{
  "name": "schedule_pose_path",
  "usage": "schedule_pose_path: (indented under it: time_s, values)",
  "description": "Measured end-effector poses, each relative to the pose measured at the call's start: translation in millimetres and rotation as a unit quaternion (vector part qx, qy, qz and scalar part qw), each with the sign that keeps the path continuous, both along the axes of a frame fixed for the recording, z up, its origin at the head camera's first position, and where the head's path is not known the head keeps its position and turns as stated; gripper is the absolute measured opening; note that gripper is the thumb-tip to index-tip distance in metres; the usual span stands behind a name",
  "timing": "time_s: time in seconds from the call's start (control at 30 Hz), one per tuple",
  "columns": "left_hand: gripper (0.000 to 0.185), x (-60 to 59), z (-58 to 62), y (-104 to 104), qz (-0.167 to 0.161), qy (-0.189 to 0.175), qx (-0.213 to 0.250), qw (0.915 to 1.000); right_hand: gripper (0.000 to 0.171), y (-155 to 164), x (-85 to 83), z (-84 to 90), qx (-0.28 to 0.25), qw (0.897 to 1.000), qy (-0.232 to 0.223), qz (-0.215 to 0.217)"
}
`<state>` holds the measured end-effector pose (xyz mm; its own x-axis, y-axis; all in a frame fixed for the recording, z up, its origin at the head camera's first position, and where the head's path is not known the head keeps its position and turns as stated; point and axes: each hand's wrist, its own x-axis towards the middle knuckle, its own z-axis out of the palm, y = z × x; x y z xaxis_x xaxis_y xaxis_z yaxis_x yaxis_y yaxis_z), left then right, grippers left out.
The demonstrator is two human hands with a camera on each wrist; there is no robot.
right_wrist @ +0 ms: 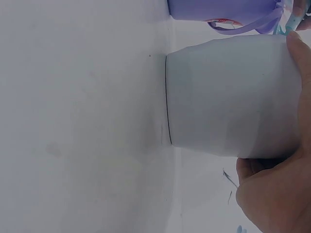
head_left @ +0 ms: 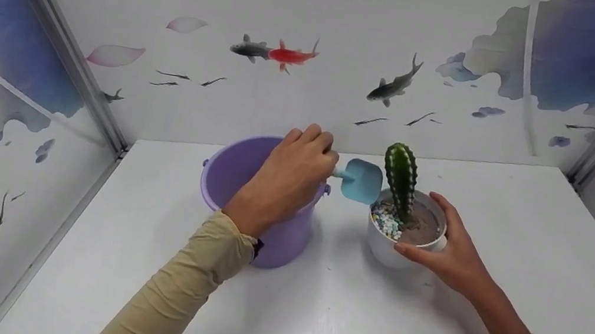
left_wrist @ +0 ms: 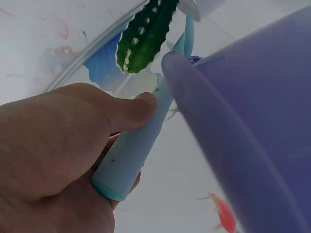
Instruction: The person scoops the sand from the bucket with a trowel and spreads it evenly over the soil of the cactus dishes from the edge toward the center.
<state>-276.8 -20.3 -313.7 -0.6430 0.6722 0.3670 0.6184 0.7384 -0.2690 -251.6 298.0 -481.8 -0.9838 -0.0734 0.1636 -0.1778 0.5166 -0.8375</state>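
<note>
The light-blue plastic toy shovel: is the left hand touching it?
Touching. The left wrist view shows the left hand gripping the shovel handle, thumb against it.

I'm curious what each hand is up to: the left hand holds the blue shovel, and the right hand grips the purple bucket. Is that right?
Not quite: the right hand grips the white pot, not the purple bucket, as the head view shows. The left hand does hold the blue shovel.
</note>
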Motion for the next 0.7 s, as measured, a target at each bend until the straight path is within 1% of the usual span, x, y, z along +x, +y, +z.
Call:
schedule_pose_path:
  time_s: [0.07, 0.2, 0.37, 0.43, 0.53, 0.6, 0.7]
  values:
    - [0.017, -0.1, 0.0, -3.7, -0.004, -0.001, 0.009, 1.0, 0.121, 0.1, 0.2, -0.5, 0.004, 1.0, 0.001, 0.0]
    - [0.014, 0.0, 0.1, -12.1, -0.006, -0.002, 0.024, 0.9997, 0.121, 0.9, 0.2, -1.0, -0.006, 1.0, -0.003, 0.005]
    - [0.021, 1.8, -0.1, -25.8, 0.001, -0.032, 0.049, 0.9983, 0.122, 2.1, -0.9, -0.3, -0.01, 1.0, -0.008, 0.011]
    - [0.023, 2.5, -0.3, -31.4, 0.007, -0.048, 0.064, 0.9968, 0.122, 2.7, -1.1, 0.0, -0.013, 1.0, -0.009, 0.014]
    - [0.024, 2.9, -0.4, -39.8, 0.013, -0.062, 0.087, 0.9942, 0.122, 3.3, -1.3, 0.1, -0.021, 1.0, -0.009, 0.022]
    - [0.024, 3.2, -0.6, -45.8, 0.016, -0.067, 0.103, 0.9923, 0.122, 3.2, -1.4, 0.4, -0.027, 0.999, -0.011, 0.026]
    - [0.024, 3.2, -2.3, -54.9, 0.017, -0.066, 0.118, 0.9906, 0.122, 2.3, -1.8, 0.8, -0.028, 0.999, -0.011, 0.028]
